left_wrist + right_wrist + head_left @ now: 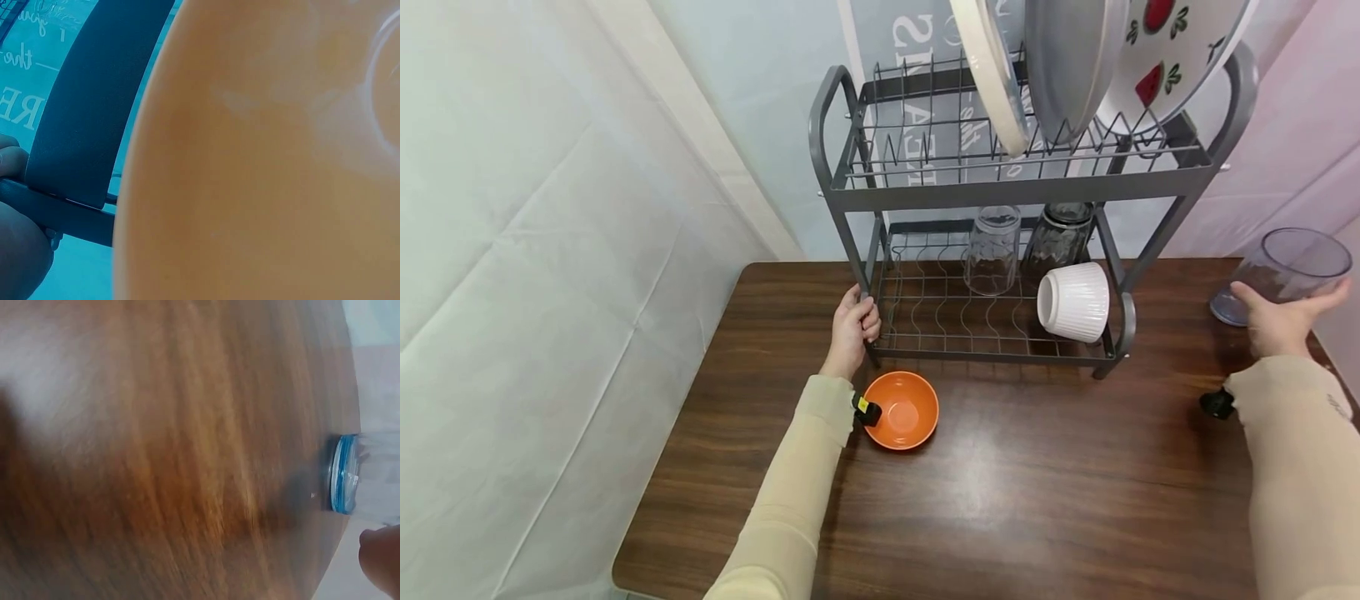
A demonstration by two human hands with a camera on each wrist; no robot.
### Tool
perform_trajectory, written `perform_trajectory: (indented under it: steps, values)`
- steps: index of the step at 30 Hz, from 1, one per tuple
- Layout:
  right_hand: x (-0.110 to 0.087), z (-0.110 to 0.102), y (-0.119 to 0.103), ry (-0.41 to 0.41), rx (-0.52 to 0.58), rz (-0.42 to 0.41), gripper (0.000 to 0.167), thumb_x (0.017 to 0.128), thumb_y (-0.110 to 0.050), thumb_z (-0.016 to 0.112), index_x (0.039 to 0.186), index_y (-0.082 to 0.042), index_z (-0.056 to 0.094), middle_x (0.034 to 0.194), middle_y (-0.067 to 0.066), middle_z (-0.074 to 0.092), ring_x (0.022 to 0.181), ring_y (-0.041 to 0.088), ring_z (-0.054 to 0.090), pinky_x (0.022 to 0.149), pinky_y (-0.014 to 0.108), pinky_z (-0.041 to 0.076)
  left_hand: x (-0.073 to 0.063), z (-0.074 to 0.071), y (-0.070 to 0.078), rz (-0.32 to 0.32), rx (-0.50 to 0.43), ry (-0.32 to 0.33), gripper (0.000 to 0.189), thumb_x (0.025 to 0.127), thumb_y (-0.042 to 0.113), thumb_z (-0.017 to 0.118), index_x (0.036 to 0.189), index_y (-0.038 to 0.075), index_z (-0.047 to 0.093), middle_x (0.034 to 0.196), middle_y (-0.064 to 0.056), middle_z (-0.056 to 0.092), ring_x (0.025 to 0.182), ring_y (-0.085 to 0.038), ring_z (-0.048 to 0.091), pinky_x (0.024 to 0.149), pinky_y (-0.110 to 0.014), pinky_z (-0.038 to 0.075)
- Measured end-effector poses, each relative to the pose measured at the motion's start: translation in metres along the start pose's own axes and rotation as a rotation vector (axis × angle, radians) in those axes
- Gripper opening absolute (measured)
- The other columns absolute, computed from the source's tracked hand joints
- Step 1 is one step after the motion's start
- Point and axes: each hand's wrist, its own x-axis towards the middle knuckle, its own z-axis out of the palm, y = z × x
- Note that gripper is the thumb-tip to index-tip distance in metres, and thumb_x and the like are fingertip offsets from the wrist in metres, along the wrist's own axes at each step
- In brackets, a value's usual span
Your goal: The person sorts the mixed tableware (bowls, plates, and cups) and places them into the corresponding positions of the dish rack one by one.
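Note:
My left hand point(852, 327) grips the lower front left leg of the two-tier dark grey dish rack point(1000, 197). Just below that hand, by the wrist, an orange shallow bowl point(907, 410) lies on the table; it fills most of the left wrist view. At the far right, my right hand point(1283, 323) holds a clear, tall drinking glass point(1285, 268) with thumb and fingers around its side. The glass stands upright, its base close to the tabletop. In the right wrist view the bluish base of the glass point(345, 475) shows beside the thumb.
On the rack's lower tier are a clear glass point(992, 254), a dark glass point(1057, 242) and a white ribbed cup point(1086, 300) on its side. Several plates, one with a fruit print point(1157, 67), stand on the upper tier. White cloth point(550, 250) hangs left of the brown table point(1037, 483).

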Motion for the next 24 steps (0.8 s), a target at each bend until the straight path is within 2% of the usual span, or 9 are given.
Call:
perform_trajectory:
  steps: [3,8,19,24]
  values:
    - [0.005,-0.001,0.006,0.016,0.019,0.009,0.103,0.083,-0.024,0.064,0.14,-0.035,-0.02,0.15,-0.009,-0.024,0.135,-0.006,-0.015,0.11,0.012,0.01,0.0,0.0,-0.001,0.005,0.003,-0.006,0.042,0.098,0.008,0.036,0.138,0.002,0.022,0.048,0.008,0.031,0.036,-0.003,0.027,0.04,-0.021,0.021]
    - [0.011,0.0,0.012,0.014,-0.089,0.024,0.095,0.085,-0.026,0.059,0.14,-0.036,-0.018,0.15,-0.009,-0.023,0.137,-0.002,-0.015,0.113,0.019,0.013,0.002,0.0,-0.003,0.022,0.01,-0.009,0.038,0.098,0.009,0.037,0.134,0.004,0.028,0.049,0.007,0.031,0.036,-0.003,0.027,0.04,-0.021,0.021]
    - [0.013,0.009,0.023,0.025,0.019,0.043,0.098,0.082,-0.02,0.064,0.141,-0.036,-0.013,0.151,-0.012,-0.017,0.135,-0.008,-0.009,0.108,0.01,0.011,0.002,-0.001,-0.004,0.025,0.019,0.012,0.039,0.097,0.009,0.037,0.135,0.006,0.028,0.049,0.009,0.031,0.036,-0.002,0.026,0.039,-0.02,0.023]
    - [0.012,0.008,0.025,-0.008,-0.027,0.078,0.098,0.084,-0.027,0.061,0.14,-0.036,-0.019,0.151,-0.01,-0.021,0.136,-0.005,-0.01,0.11,0.014,0.012,0.002,-0.001,-0.003,0.026,0.005,0.008,0.039,0.097,0.009,0.037,0.135,0.006,0.028,0.049,0.009,0.032,0.036,-0.002,0.027,0.039,-0.019,0.023]
